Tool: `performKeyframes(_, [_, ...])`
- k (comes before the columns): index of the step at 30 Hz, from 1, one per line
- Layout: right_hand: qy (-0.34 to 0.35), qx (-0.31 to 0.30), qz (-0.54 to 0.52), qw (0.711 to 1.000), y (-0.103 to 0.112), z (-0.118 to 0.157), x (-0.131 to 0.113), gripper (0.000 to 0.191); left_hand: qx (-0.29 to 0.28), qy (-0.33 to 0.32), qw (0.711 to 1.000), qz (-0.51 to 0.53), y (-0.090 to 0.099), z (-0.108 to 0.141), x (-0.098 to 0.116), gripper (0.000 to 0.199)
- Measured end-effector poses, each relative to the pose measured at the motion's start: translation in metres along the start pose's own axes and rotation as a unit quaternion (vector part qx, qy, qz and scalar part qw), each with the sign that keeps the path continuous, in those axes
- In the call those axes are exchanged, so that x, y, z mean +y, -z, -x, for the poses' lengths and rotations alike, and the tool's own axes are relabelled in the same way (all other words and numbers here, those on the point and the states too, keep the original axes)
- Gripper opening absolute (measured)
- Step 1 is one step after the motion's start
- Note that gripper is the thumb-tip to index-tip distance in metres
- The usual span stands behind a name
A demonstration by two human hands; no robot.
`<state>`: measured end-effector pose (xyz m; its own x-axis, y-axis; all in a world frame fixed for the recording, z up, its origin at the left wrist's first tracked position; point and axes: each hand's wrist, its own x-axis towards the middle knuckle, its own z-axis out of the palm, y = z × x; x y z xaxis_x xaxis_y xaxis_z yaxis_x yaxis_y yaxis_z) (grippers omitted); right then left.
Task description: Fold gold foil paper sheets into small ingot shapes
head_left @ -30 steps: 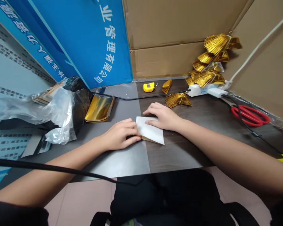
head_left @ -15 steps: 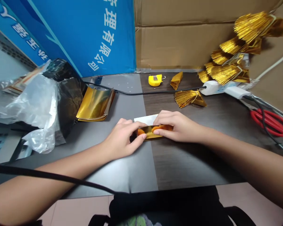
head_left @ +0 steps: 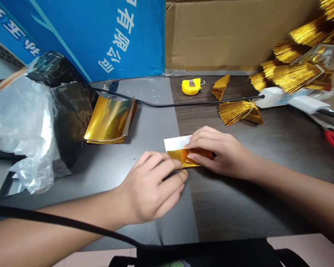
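Foil (head_left: pixel 176 153), folded w/ gold over white, lies on desk (head_left: pixel 233 211) under loosely spread R hand (head_left: pixel 221 152); L hand (head_left: pixel 156 185) curled at near edge, can't tell if pinching.

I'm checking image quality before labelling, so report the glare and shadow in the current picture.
Head view: bright highlights on the plastic bag and a pale shine on the gold stack; head view: an orange tint on the folded gold paper beside the right hand; head view: dark shadow on the brown tabletop below that hand.
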<state>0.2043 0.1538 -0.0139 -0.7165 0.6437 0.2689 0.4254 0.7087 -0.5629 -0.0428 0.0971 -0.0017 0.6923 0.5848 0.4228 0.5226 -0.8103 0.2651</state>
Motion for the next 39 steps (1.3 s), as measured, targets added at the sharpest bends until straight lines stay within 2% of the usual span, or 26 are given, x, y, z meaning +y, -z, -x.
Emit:
performKeyframes(3, [-0.006,0.004,0.014,1.000,-0.0016,0.0001,0.0013,0.011,-0.011,-0.053,0.998,-0.019,-0.0016,0.0013,0.0011,0.021])
performKeyframes(6, [0.002,0.011,0.037,0.999,-0.0025,0.0003,0.0018,0.012,-0.018,-0.070,0.997,-0.024,-0.0037,0.0034,0.0023,0.023])
performKeyframes(15, [0.028,0.019,0.060,0.998,-0.0017,-0.0022,0.0029,0.009,-0.017,-0.044,0.998,-0.035,-0.0063,0.0055,0.0050,0.023])
performKeyframes(29, [0.026,0.024,0.065,0.997,-0.0030,-0.0051,-0.0024,0.007,-0.056,-0.032,0.997,-0.044,-0.0064,0.0058,0.0055,0.026])
performKeyframes(39, [0.025,0.022,0.070,0.997,-0.0042,-0.0041,0.0003,0.008,-0.061,-0.026,0.997,-0.049,-0.0075,0.0061,0.0059,0.026])
